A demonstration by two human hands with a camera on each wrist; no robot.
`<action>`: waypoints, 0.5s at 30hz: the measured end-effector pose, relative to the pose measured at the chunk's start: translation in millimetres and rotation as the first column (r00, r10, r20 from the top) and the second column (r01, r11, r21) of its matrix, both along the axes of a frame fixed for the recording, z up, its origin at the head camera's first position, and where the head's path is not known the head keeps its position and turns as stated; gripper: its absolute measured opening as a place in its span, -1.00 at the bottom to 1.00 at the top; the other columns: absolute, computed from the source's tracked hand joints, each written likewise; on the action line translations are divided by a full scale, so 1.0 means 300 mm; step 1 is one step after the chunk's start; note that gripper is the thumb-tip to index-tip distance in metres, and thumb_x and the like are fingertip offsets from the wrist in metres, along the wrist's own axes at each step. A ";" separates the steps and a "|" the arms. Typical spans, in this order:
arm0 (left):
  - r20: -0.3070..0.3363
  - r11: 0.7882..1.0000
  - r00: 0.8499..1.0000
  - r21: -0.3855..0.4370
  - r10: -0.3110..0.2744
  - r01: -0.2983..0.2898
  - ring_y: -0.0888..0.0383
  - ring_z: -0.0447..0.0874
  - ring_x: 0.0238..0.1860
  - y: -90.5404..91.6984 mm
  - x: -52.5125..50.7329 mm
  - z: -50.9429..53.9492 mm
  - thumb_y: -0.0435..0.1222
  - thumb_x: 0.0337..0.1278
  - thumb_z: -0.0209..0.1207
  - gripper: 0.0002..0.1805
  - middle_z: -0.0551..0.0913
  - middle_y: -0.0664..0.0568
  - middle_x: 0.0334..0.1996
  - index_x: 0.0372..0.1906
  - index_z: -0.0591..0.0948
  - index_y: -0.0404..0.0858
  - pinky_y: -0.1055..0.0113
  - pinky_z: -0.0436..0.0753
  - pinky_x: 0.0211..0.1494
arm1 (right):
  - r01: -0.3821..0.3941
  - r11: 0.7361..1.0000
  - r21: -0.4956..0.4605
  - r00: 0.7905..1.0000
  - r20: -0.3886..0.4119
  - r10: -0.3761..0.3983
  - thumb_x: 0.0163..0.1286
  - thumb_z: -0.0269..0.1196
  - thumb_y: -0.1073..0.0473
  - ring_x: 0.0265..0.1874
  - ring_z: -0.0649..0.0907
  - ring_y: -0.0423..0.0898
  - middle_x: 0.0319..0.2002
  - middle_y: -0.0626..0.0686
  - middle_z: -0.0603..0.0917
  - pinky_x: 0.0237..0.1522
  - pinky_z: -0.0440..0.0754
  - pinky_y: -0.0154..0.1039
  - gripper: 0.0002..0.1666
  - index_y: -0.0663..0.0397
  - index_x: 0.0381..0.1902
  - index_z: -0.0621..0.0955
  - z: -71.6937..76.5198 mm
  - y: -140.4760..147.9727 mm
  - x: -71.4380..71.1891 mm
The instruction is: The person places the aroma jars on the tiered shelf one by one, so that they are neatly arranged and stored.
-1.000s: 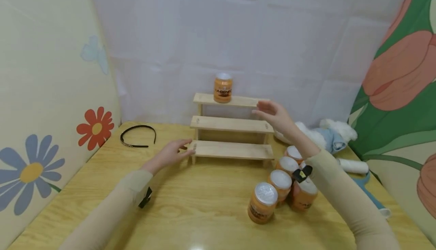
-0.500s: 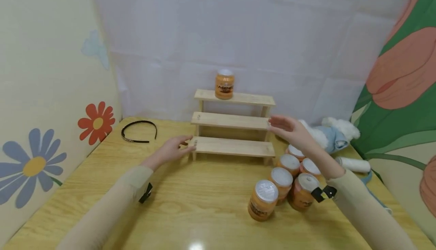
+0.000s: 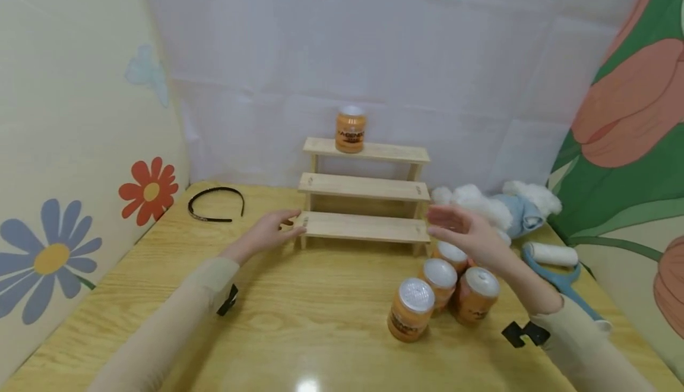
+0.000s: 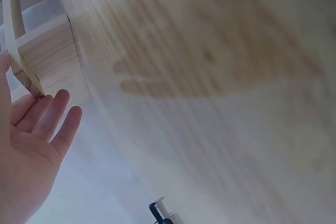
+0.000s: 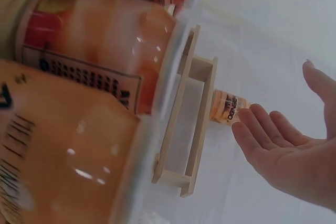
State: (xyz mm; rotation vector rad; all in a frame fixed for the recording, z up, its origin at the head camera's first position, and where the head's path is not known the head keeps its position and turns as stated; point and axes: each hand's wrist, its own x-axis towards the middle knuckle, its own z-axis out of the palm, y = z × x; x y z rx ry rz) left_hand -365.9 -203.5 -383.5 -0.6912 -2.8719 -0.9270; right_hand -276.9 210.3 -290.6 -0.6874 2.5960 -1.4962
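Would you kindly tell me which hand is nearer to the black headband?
Left: the left hand is right of the headband; the right hand is much farther right, by the right end of the wooden shelf.

Three-tier wooden rack (image 3: 366, 187) on tabletop (image 3: 299, 309), white cloth (image 3: 278, 53) behind. One orange can (image 3: 350, 133) upright on top tier, left of middle. Left hand (image 3: 265, 236) at left end of bottom tier, fingertips at the board's edge. Right hand (image 3: 471, 237) over the can cluster, fingers extended toward bottom tier's right end; contact unclear. Clustered orange cans (image 3: 477, 297) stand upright front right of rack, some partly hidden by that hand. Black headband (image 3: 211, 220) lies left; plush toy (image 3: 517, 214), white roll (image 3: 554, 255) with blue handle (image 3: 577, 302) at right.
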 end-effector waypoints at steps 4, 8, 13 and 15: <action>0.011 1.000 1.000 0.008 0.005 -0.005 -0.23 0.47 0.16 0.004 0.005 -0.004 -0.04 0.29 0.08 -0.30 0.33 -0.29 0.31 0.36 0.26 -0.40 -0.08 0.51 0.17 | -0.015 1.000 0.009 1.000 0.006 0.015 0.35 0.21 0.06 0.21 0.47 0.15 0.25 0.20 0.45 0.13 0.56 -0.16 -0.38 0.17 0.30 0.35 -0.027 -0.004 0.041; -0.004 1.000 1.000 0.011 -0.004 0.004 -0.23 0.48 0.15 0.005 0.005 -0.004 -0.06 0.29 0.09 -0.31 0.33 -0.31 0.30 0.35 0.26 -0.43 -0.08 0.51 0.19 | -0.041 0.999 0.021 0.999 0.000 0.041 0.32 0.23 0.07 0.19 0.49 0.14 0.21 0.18 0.49 0.13 0.54 -0.26 -0.39 0.15 0.28 0.38 -0.053 -0.008 0.077; 0.004 1.000 1.000 0.009 0.003 -0.003 -0.22 0.47 0.16 0.004 0.004 -0.004 -0.05 0.30 0.08 -0.31 0.33 -0.30 0.30 0.35 0.26 -0.42 -0.08 0.49 0.20 | -0.081 0.997 0.015 0.996 0.038 0.080 0.32 0.24 0.09 0.17 0.50 0.15 0.17 0.18 0.52 0.10 0.55 -0.31 -0.43 0.14 0.24 0.43 -0.093 -0.018 0.112; 0.005 1.000 1.000 0.005 0.005 -0.005 -0.22 0.47 0.16 0.006 0.000 -0.004 -0.04 0.30 0.08 -0.30 0.33 -0.30 0.30 0.35 0.26 -0.41 -0.08 0.49 0.21 | -0.089 0.996 0.026 0.995 0.037 0.088 0.29 0.26 0.09 0.13 0.52 0.15 0.14 0.17 0.55 0.08 0.57 -0.24 -0.45 0.13 0.21 0.46 -0.109 -0.022 0.120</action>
